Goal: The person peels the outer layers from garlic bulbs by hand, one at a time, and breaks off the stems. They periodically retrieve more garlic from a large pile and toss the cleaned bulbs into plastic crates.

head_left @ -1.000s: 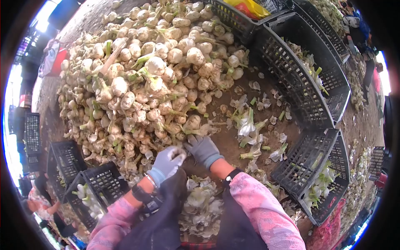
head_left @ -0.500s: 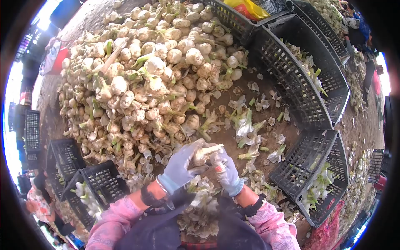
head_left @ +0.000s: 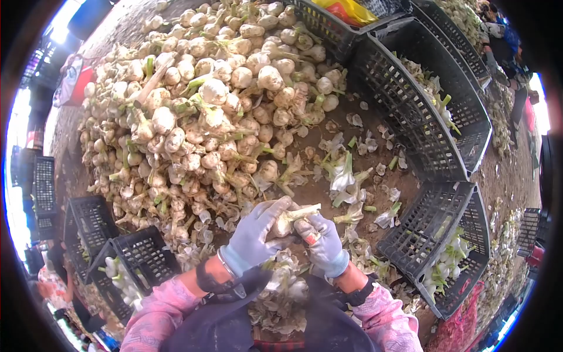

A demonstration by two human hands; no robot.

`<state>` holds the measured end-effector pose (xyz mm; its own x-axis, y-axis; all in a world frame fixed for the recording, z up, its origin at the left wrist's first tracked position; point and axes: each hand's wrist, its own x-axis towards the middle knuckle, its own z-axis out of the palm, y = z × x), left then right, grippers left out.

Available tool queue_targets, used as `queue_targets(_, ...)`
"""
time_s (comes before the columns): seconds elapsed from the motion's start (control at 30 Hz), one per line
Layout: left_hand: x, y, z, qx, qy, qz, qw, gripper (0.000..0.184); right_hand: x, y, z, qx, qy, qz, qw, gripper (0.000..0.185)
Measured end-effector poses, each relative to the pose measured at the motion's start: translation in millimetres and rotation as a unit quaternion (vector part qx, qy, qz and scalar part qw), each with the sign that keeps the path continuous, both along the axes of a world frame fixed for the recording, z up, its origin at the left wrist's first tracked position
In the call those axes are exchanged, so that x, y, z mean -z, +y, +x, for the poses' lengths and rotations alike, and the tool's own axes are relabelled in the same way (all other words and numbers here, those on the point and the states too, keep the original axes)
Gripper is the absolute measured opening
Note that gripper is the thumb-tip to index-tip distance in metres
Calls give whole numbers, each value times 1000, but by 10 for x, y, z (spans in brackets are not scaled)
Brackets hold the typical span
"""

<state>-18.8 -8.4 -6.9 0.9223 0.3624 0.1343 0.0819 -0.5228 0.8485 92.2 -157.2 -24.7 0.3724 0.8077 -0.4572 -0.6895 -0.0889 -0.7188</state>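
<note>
In front of my lap, my left hand (head_left: 257, 233), in a pale grey glove, is closed round a garlic bulb (head_left: 284, 225). The bulb's cut stem (head_left: 307, 210) points up and to the right. My right hand (head_left: 326, 243), gloved too, is closed against the bulb's right side, with its thumb and fingers at the base of the stem. A small orange-red patch shows on that hand near the thumb; I cannot make out what it is. Below both hands, loose garlic skins (head_left: 282, 305) lie heaped between my legs.
A large pile of garlic bulbs (head_left: 193, 117) spreads ahead and left. Black crates stand on the right, one (head_left: 422, 229) holding cleaned garlic (head_left: 448, 267), and at the left (head_left: 146, 252). Peelings and stems (head_left: 343, 176) litter the ground. Other people (head_left: 510, 53) are at the far right.
The bulb and both hands have shifted very slightly to the right in view. My right fingers have moved a little along the bulb, and the grip stays on it.
</note>
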Motion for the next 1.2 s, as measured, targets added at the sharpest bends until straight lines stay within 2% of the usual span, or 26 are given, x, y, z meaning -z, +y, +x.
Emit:
queue_targets(0.1,-70,13,28,7,-10,43,999,82,-60,28,12,19,5,38,999,33)
queue_targets(0.17,-103,20,37,20,0,88,996,83,-94,39,-5,19,-33,-19,999,28)
queue_targets(0.3,-122,12,46,27,-13,65,997,85,-76,17,-8,23,-67,-36,997,20)
queue_targets(0.5,-135,5,41,27,-10,40,999,84,-16,-33,9,25,-21,6,999,19)
queue_targets(0.6,-155,4,50,22,-17,18,999,82,9,-39,34,33,-87,67,993,19)
queue_targets(0.77,-148,21,42,20,6,-31,999,77,17,-65,74,6,-182,58,981,20)
queue_targets(0.8,-130,19,30,20,4,-71,997,77,15,-54,79,8,-208,52,977,21)
queue_targets(0.87,-94,11,-9,21,1,-151,988,76,-17,-36,123,9,-334,56,941,21)
queue_targets(0.9,-128,28,-17,28,6,-142,989,75,-42,-26,141,10,-395,57,917,21)
queue_targets(0.97,-230,57,-12,43,14,-125,991,74,-140,18,152,32,-441,46,896,24)
queue_targets(1.07,-242,-9,65,28,-84,93,992,69,-142,47,128,68,-475,17,877,28)
queue_targets(1.17,-328,-40,79,17,-21,24,999,71,-243,69,124,70,-506,-31,859,34)
queue_targets(1.2,-251,-12,66,39,-43,-7,998,76,-287,68,133,64,-519,-49,851,36)
